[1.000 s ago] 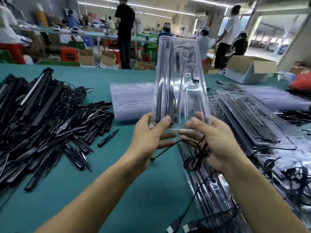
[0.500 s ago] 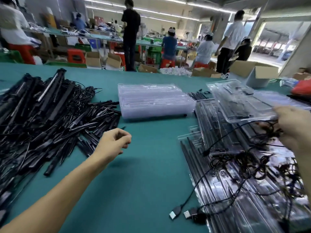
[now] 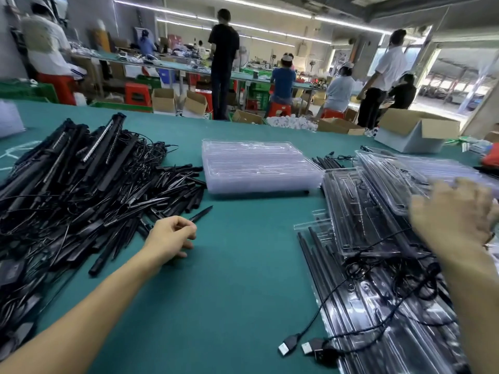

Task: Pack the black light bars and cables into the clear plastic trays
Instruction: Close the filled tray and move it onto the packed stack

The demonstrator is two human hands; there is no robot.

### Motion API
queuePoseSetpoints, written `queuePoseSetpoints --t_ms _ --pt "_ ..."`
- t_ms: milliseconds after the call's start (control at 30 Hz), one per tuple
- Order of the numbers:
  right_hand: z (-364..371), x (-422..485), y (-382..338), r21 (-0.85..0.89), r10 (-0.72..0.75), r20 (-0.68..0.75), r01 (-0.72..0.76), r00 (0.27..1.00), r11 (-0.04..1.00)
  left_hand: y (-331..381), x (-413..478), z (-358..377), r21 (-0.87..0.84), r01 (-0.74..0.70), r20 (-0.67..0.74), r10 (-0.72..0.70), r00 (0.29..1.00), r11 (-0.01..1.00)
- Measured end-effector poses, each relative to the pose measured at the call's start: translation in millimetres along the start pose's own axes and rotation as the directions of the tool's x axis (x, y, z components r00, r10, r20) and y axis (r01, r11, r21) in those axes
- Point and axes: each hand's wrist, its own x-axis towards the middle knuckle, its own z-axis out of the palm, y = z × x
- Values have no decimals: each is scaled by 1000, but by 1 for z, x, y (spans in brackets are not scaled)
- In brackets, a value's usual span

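No text, label, brand mark, number or sign can be read anywhere in the scene, near or far. Any print in the far background is too small and blurred to read.

A cardboard box (image 3: 415, 133) sits on the green table (image 3: 229, 292); beyond, workers (image 3: 223, 49) and what seem red stools (image 3: 136, 94).
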Motion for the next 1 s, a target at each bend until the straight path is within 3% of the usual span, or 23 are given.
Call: queuePoseSetpoints --t_ms 67,133,233,367,600,733,867,933,1000 --pt "4 -13 -26 24 -184 -33 185 982 982 -3 4 0 -18 16 4 -16 1000 1000" --pt "14 -24 -53 166 -339 -5 335 941 927 -4 8 1 -38 21 -3 -21 1000 999" --pt "39 -40 -99 336 -461 156 392 873 856 -1 10 5 -130 22 -15 -25 1000 991" --pt "87 -46 -160 395 -561 331 428 759 813 16 18 19 -213 -9 13 12 1000 977" --pt "155 -27 -263 386 -738 160 646 656 658 54 56 36 -342 -81 -42 71 997 936" --pt "175 -8 -299 328 -735 305 658 605 678 42 65 47 -408 -57 -35 47 998 911" --pt "188 2 -298 449 -745 270 604 610 658 22 74 50 -455 -60 -75 29 997 888" --pt "190 10 -292 580 -747 272 516 607 631 10 76 52 -392 -81 -66 60 996 916" --pt "191 18 -292 618 -753 265 493 602 612 -2 80 53 -192 -143 -72 131 989 971"
